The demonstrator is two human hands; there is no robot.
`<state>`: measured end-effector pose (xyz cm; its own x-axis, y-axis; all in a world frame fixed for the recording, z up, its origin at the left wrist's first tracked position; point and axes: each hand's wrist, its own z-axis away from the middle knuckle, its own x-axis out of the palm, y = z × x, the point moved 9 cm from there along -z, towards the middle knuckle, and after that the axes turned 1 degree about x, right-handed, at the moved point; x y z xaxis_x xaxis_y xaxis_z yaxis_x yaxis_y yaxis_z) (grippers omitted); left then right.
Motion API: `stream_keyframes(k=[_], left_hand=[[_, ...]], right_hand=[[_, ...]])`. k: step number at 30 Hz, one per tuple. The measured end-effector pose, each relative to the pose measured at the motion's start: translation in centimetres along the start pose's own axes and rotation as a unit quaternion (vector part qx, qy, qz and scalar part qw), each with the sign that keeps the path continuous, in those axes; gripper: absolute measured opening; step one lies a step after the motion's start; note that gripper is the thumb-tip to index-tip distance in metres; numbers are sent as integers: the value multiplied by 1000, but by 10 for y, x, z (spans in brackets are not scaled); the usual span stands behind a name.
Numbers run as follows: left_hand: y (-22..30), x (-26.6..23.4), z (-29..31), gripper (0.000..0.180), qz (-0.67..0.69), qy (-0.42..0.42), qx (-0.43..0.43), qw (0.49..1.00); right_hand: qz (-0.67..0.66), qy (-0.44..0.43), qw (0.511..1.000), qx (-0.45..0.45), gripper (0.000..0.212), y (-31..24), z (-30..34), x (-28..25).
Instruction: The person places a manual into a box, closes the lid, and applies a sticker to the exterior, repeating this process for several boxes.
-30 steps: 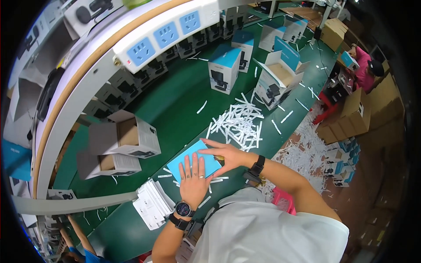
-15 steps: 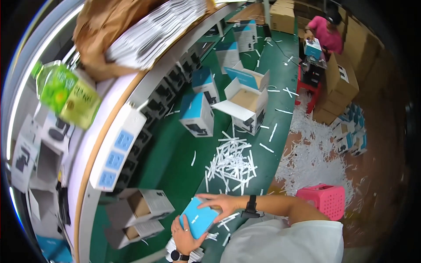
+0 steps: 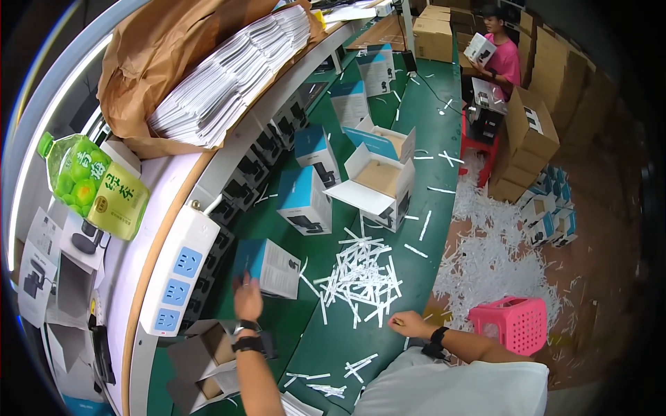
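A blue-and-white carton (image 3: 280, 272) stands closed on the green workbench. My left hand (image 3: 248, 298) reaches to its blue side, with slightly blurred fingers stretched out against the near edge. Further right, my right hand (image 3: 409, 324) is curled closed by the bench's edge. A small yellowish spot shows at its fingers, too small to name. Between and beyond my hands lies a pile of white paper strips (image 3: 361, 277). An open carton (image 3: 378, 177) with raised flaps stands behind the pile, beside another closed blue-and-white carton (image 3: 305, 201).
Two opened cartons (image 3: 208, 350) lie near my left forearm. A power strip (image 3: 182, 270) and a green drink bottle (image 3: 94, 184) line the left shelf. A pink stool (image 3: 510, 322) stands on the strip-littered floor at right. A co-worker (image 3: 501, 59) holds a carton at the far right.
The blue-and-white carton went from between both hands to upright on the bench further left. My left hand followed it; my right hand let go and drew right, closing. The co-worker's carton was lifted.
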<state>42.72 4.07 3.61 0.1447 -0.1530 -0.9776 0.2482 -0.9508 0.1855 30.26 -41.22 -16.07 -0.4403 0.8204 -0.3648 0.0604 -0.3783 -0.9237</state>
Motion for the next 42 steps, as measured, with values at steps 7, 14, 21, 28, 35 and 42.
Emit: stream_keyframes(k=[7, 14, 21, 28, 35, 42], left_hand=[[-128, -37, 104, 62, -174, -93, -251, 948], [-69, -35, 152, 41, -276, -104, -100, 950], [121, -47, 294, 32, -31, -46, 163, 985], [150, -91, 307, 37, 197, 103, 110, 969], [-35, -10, 447, 27, -9, 119, -311, 943], [-126, 37, 498, 41, -222, 129, -380, 889]], right_hand=[[44, 43, 997, 46, 22, 11, -4, -12], [29, -1, 999, 25, 21, 16, -10, -10], [-73, -128, 985, -94, 32, -93, 5, 16], [-481, -168, 850, 131, 31, -122, -21, 24], [-37, -163, 984, 67, 28, -11, -28, -20], [74, -187, 980, 1, 23, -60, -19, 16]])
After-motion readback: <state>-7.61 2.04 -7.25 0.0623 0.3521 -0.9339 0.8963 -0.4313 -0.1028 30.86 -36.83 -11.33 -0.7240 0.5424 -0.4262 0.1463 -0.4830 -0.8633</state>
